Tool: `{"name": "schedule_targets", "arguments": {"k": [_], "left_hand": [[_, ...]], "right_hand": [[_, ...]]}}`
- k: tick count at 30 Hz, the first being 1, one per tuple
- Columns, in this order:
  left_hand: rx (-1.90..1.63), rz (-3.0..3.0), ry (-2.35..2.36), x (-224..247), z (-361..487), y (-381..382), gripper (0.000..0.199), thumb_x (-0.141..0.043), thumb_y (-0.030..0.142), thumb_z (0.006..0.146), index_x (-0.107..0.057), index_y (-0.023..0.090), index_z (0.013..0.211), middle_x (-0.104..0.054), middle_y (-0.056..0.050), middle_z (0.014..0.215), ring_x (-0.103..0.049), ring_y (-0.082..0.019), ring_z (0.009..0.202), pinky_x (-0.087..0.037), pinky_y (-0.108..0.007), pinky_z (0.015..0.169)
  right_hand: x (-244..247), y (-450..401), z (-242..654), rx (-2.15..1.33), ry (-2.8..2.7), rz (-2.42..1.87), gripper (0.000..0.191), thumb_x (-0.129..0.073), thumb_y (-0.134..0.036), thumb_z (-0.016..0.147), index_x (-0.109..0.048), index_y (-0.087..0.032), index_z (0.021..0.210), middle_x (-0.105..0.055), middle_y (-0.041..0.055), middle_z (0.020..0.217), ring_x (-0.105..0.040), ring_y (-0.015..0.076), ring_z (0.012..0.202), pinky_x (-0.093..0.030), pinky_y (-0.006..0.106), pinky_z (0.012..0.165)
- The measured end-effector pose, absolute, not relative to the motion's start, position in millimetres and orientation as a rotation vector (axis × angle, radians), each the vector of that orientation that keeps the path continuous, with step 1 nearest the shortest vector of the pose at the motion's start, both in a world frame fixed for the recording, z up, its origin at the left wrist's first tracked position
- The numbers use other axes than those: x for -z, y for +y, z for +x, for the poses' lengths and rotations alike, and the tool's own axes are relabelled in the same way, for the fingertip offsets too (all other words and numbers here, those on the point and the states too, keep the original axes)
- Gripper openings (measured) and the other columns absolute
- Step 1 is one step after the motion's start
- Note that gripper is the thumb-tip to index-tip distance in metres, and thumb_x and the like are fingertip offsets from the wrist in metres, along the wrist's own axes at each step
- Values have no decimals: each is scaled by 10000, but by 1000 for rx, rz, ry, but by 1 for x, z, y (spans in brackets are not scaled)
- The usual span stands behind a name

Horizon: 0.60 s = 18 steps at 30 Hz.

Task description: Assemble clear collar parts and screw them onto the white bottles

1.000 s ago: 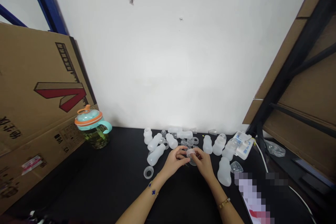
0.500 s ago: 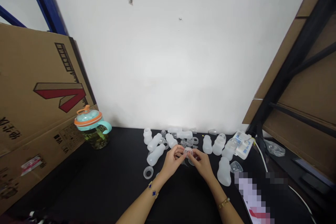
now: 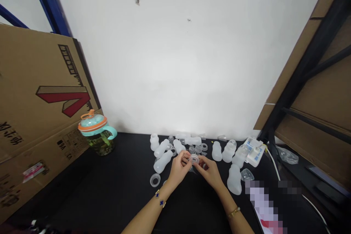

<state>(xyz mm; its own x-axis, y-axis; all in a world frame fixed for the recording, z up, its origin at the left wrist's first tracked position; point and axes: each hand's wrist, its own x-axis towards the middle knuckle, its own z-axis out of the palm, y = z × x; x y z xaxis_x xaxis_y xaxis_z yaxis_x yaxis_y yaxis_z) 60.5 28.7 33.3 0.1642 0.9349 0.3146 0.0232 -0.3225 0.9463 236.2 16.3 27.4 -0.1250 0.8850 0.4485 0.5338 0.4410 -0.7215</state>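
Observation:
Between my two hands is a translucent baby bottle collar ring, pinched at its left side by my left hand and at its right by my right hand. Whether a nipple sits inside the ring is too small to tell. Several frosted baby bottles lie to the left, among them one bottle close to my left hand. A loose collar ring rests flat left of my left wrist. Clear caps and rings are clustered just beyond my fingers.
On the right stand several bottles, a clear cap and a white power strip. A teal-lidded jug is at the left beside a large cardboard box. The white wall closes off the back of the black table.
The collar ring has shifted slightly left and tilted between my fingers. My right thumb and fingers have changed position on it.

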Motion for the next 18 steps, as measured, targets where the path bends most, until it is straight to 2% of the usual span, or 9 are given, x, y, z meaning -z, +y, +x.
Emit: {"name": "schedule_targets", "arguments": {"k": [5, 10, 14, 18], "left_hand": [[-1328, 1619, 1000, -33, 60, 27, 240, -645, 414, 861, -607, 194, 947, -669, -32, 852, -587, -129, 643, -432, -215, 552], [-1330, 1642, 1015, -35, 61, 26, 214, -667, 366, 833, -637, 201, 967, -675, -33, 888, -602, -136, 663, -450, -216, 557], [-1289, 1683, 1005, -35, 62, 26, 183, -670, 294, 816, -646, 216, 980, -696, -36, 941, -645, -163, 750, -465, -217, 572], [-1270, 1698, 989, -35, 62, 25, 161, -665, 257, 812, -635, 218, 965, -710, -34, 910, -661, -180, 780, -466, -221, 580]], "right_hand": [[-27, 16, 237, -476, -1821, -1222, 287, -598, -424, 896, -746, -234, 1052, -664, -3, 695, -571, 151, 599, -407, 233, 517], [-27, 16, 237, -470, -1819, -1213, 271, -579, -400, 898, -759, -231, 1012, -682, 6, 698, -571, 157, 593, -417, 239, 518], [-28, 15, 237, -454, -1825, -1236, 263, -577, -408, 901, -757, -236, 984, -681, 12, 706, -579, 169, 611, -412, 246, 534], [-26, 15, 237, -422, -1842, -1249, 241, -572, -386, 909, -747, -234, 974, -676, 11, 705, -581, 171, 609, -405, 249, 547]]}}
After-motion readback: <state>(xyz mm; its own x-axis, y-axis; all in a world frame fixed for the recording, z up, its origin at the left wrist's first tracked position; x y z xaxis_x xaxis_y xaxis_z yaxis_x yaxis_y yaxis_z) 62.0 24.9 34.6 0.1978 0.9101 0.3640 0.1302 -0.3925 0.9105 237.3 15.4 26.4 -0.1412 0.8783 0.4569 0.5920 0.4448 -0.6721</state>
